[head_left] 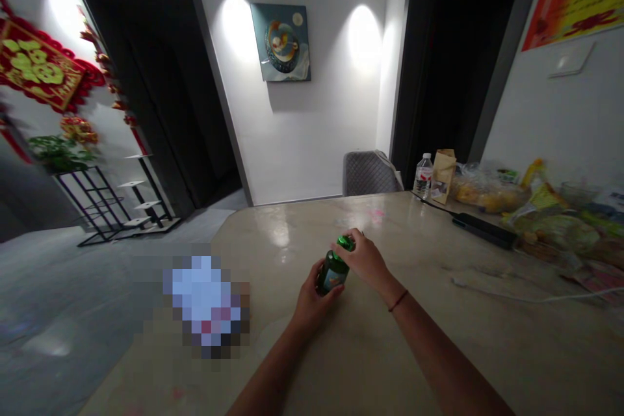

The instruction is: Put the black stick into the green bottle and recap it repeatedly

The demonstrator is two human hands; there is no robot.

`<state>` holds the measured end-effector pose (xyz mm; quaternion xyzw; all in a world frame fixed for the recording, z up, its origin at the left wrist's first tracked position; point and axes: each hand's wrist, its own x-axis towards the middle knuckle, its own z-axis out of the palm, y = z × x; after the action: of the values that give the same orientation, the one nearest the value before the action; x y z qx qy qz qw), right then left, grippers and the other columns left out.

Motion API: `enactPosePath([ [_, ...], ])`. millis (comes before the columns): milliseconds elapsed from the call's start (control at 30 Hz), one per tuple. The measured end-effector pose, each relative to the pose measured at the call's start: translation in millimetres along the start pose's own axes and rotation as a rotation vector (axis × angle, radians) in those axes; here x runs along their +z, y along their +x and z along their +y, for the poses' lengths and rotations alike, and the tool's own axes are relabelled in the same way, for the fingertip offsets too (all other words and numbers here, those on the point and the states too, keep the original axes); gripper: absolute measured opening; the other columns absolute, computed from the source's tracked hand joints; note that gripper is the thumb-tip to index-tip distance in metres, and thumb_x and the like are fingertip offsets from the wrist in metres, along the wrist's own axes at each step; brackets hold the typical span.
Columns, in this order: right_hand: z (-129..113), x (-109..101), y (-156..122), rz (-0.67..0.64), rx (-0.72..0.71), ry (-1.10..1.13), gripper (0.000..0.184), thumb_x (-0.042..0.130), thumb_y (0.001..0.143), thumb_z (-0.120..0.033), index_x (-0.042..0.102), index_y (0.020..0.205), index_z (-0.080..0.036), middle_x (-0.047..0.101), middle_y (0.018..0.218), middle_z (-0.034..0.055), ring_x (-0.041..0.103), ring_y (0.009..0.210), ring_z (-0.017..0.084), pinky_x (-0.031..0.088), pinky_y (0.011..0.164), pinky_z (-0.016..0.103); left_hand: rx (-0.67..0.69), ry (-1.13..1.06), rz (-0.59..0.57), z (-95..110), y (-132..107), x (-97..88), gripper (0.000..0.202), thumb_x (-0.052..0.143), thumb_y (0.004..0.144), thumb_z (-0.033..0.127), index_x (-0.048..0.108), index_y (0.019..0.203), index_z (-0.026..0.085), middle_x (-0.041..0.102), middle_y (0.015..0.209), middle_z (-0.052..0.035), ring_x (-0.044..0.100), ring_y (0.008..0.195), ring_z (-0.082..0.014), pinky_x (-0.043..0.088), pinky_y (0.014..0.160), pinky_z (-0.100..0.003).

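A small dark green jar [334,273] with a picture label is held tilted above the middle of the table. My left hand [314,299] is wrapped round its body, thumb on the near side. At its top, my right hand [363,257] has its fingers closed round a shiny green lid [346,243]. Whether the lid is seated on the jar or loose, I cannot tell. Part of the jar is hidden behind my fingers. A dark red cord circles my right wrist.
The pale glossy table [273,253] carries a blurred-out pale blue object [205,299] on the left. At right are a water bottle [424,175], a paper bag [443,175], a black power strip [482,230], a white cable [517,299] and snack bags [550,218]. A grey chair [370,174] stands behind.
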<state>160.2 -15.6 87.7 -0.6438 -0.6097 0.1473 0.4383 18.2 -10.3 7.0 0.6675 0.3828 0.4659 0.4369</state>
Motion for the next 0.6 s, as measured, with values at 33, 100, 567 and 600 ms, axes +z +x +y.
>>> enactPosePath([
  [33, -1.6, -1.6, -0.8, -0.001, -0.004, -0.026, 0.036, 0.054, 0.073, -0.049, 0.059, 0.090, -0.018, 0.066, 0.085, 0.0070, 0.061, 0.079, 0.019, 0.043, 0.069, 0.027, -0.012, 0.010, -0.001, 0.0, -0.4, 0.0, 0.062, 0.066, 0.065, 0.029, 0.040, 0.121, 0.021, 0.054, 0.120, -0.0087, 0.055, 0.105, -0.0195, 0.044, 0.089, -0.032],
  [100, -2.9, -4.1, -1.3, -0.009, -0.016, -0.056, 0.038, 0.047, 0.077, -0.052, 0.062, 0.087, -0.018, 0.066, 0.084, 0.0073, 0.061, 0.079, 0.019, 0.043, 0.070, 0.026, -0.035, 0.033, -0.005, 0.0, -0.7, -0.2, 0.063, 0.067, 0.064, 0.029, 0.041, 0.121, 0.022, 0.055, 0.119, -0.0083, 0.057, 0.102, -0.0197, 0.046, 0.087, -0.032],
  [567, 2.0, -16.3, 1.9, -0.089, -0.175, -0.136, 0.031, 0.046, 0.083, -0.032, 0.061, 0.105, -0.017, 0.061, 0.107, 0.0114, 0.055, 0.102, 0.021, 0.038, 0.088, 0.030, -0.058, 0.070, 0.001, 6.3, -2.2, -1.2, 0.063, 0.064, 0.066, 0.032, 0.040, 0.124, 0.021, 0.050, 0.126, -0.0092, 0.051, 0.111, -0.0225, 0.047, 0.084, -0.032],
  [600, 2.3, -17.0, 1.8, -0.101, -0.193, -0.120, 0.032, 0.046, 0.083, -0.030, 0.058, 0.110, -0.017, 0.059, 0.110, 0.0112, 0.053, 0.105, 0.021, 0.037, 0.090, 0.031, -0.058, 0.070, 0.001, 6.1, -2.0, -1.2, 0.063, 0.064, 0.066, 0.032, 0.040, 0.124, 0.021, 0.050, 0.126, -0.0092, 0.051, 0.111, -0.0226, 0.047, 0.084, -0.032],
])
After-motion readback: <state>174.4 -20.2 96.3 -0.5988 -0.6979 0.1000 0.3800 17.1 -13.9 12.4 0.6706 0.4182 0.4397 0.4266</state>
